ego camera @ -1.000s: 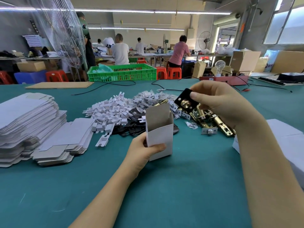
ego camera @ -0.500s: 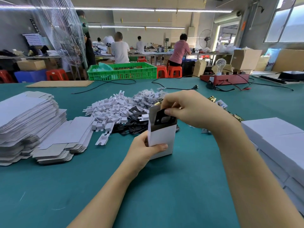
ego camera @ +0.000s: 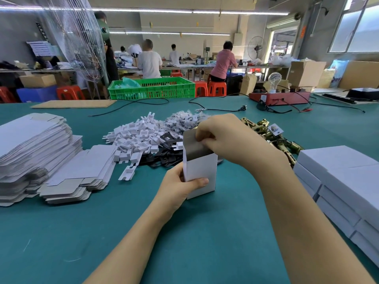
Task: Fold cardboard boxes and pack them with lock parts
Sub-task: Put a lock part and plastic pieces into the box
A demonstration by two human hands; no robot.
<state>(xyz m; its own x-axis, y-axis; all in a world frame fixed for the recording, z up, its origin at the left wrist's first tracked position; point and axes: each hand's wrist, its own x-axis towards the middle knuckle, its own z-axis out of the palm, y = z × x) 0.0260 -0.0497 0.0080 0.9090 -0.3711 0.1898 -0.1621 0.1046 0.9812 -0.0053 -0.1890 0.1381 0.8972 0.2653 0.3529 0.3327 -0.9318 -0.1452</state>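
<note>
— While it stands upright on the teal felt counter point(ego camera: 205, 232), what's the box point(ego camera: 202, 171) like?
— Smooth white card, grey inside, top flap up.
— Around it?
— Flat blanks point(ego camera: 39, 152) at nine o'clock, white plastic clips point(ego camera: 139, 138) and black plates point(ego camera: 164, 158) at twelve, brass latches point(ego camera: 272, 136) at two, partly hidden.
— Hands?
— Left hand point(ego camera: 180, 187) grips the box's lower side; right hand point(ego camera: 227, 138), fingers curled, pinches inside its mouth.

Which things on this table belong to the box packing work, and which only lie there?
Job: upright white box, left hand, right hand, flat box blanks, white inserts, black plates, brass lock parts, closed boxes.

Idle: green crate, bulb tester, cables.
</note>
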